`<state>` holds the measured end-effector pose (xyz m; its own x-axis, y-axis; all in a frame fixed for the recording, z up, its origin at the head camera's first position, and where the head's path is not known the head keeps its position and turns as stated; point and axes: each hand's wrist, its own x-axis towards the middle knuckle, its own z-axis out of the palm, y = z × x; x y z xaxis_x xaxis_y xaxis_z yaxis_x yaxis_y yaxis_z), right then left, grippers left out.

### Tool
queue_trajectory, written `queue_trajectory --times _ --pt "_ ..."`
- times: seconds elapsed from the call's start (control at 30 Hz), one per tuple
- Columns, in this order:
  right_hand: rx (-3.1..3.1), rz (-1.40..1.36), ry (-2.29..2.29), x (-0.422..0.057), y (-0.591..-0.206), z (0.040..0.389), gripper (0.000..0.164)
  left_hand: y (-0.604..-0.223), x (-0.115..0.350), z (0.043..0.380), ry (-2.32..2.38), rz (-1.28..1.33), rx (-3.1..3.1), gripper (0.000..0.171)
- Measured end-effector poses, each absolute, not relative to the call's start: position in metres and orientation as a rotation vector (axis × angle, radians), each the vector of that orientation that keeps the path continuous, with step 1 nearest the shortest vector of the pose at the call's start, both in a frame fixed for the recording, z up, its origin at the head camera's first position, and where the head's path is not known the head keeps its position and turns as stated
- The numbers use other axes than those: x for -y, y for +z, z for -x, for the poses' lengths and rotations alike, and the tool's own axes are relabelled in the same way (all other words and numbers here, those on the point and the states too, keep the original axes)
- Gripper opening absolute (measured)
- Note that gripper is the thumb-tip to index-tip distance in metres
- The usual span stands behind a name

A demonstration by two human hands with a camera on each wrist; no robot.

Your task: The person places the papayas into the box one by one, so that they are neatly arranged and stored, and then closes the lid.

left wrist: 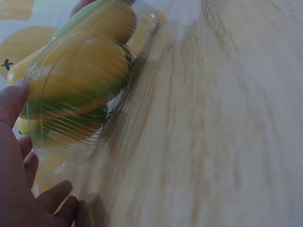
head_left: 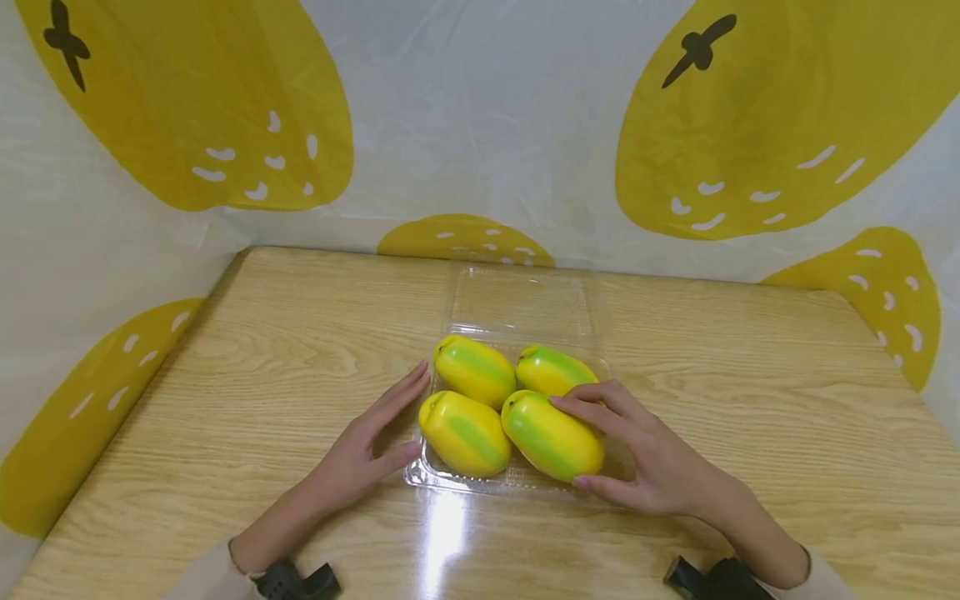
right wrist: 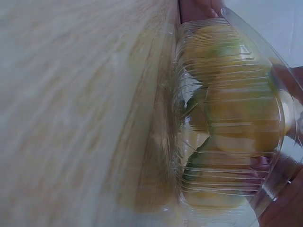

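Observation:
Several yellow fruits with green streaks, shaped like mangoes, sit in two rows in a clear plastic clamshell box [head_left: 442, 482]. My right hand [head_left: 663, 462] holds the front right fruit [head_left: 551, 437], thumb at its near end and fingers over its far side. At the box's left side rests my left hand [head_left: 360, 450], fingers extended along the edge and thumb close to the front left fruit [head_left: 465, 435]. The left wrist view shows the ribbed box wall [left wrist: 80, 94] with the left thumb at its rim. In the right wrist view, fruit [right wrist: 241, 109] shows through the plastic.
The clear lid [head_left: 521, 302] lies folded back behind the box on the wood-grain table [head_left: 300, 333]. A white cloth with yellow fruit prints [head_left: 480, 125] hangs along the table's back and sides. Black wrist cameras [head_left: 300, 581] show at the bottom.

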<state>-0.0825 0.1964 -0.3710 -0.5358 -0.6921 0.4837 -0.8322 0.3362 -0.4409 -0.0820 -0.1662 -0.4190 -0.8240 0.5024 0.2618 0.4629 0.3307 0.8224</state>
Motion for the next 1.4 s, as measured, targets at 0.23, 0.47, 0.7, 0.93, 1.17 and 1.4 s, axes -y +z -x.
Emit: queue_trajectory --times 0.23,0.47,0.7,0.93,1.17,1.4 --pt "2.409 -1.387 0.976 -0.1976 -0.3712 0.0822 0.065 -0.4192 0.1662 0.0825 1.545 -0.918 -2.529 0.072" --pt "2.422 -1.411 0.959 -0.1978 -0.3696 0.0814 0.065 -0.4178 0.1657 0.0820 1.547 -0.918 -2.525 0.073" --pt "2.403 -1.460 0.914 -0.1961 -0.3675 0.0820 0.064 -0.4188 0.1661 0.0824 1.551 -0.918 -2.521 0.072" --pt "2.419 -1.467 0.923 -0.1972 -0.3664 0.0822 0.061 -0.4198 0.1667 0.0831 1.542 -0.913 -2.525 0.072" --pt "2.430 -1.461 0.939 -0.1968 -0.3665 0.0822 0.062 -0.4186 0.1666 0.0838 1.546 -0.911 -2.512 0.072" --pt "2.399 -1.475 0.946 -0.1976 -0.3667 0.0833 0.057 -0.4158 0.1655 0.0824 1.576 -0.920 -2.502 0.072"
